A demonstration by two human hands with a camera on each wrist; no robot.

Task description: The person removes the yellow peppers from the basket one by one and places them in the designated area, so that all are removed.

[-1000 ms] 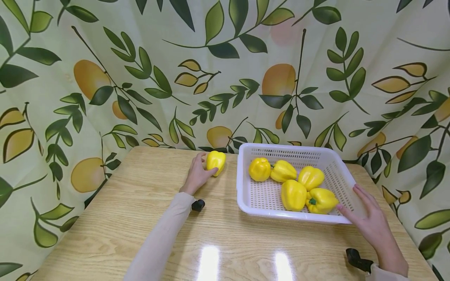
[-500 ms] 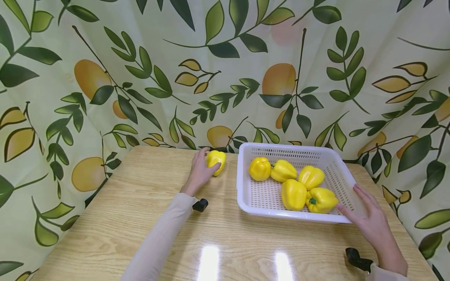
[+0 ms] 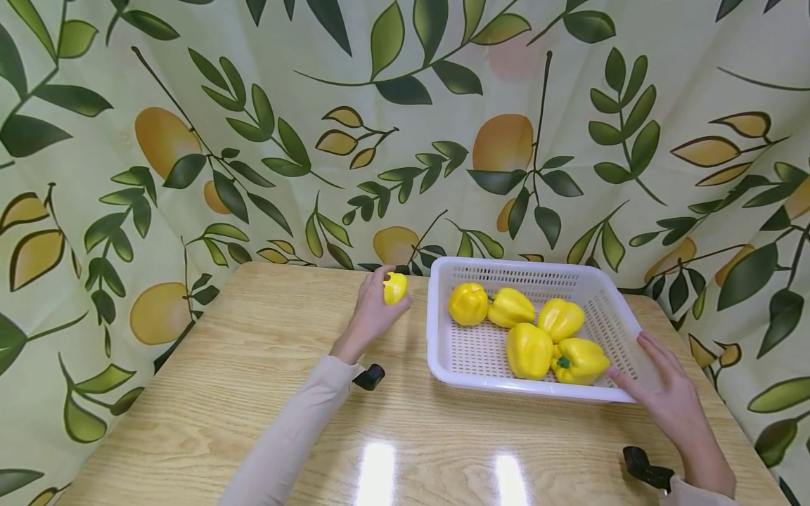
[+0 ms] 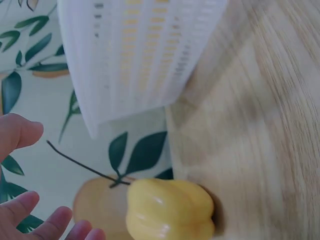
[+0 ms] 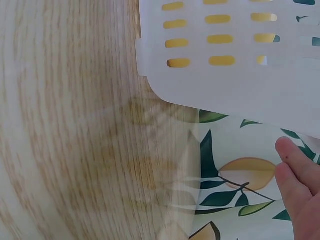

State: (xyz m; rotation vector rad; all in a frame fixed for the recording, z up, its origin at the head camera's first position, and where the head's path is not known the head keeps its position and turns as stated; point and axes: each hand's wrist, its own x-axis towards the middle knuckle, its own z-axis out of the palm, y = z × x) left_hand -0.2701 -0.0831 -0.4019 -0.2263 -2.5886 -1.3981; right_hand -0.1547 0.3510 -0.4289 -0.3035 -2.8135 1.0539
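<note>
Left hand (image 3: 372, 310): fingers spread loosely, thumb out, no hold visible; left wrist view shows a gap to the pepper. It's just over and left of a single glossy yellow bell pepper (image 3: 395, 289), which sits near the far edge of the light wood-grain surface (image 3: 285, 330), left of the basket.

Right hand (image 3: 672, 404): fingers straight, thumb apart, at the right near corner of the white plastic rectangular basket with slotted walls (image 3: 474, 384). Can't tell if it's touching the rim.

Basket: five yellow bell peppers (image 3: 529, 351), two far left, three clustered right; the rightmost shows a green stem. Leaf-and-fruit print curtain (image 3: 266, 204) behind.
</note>
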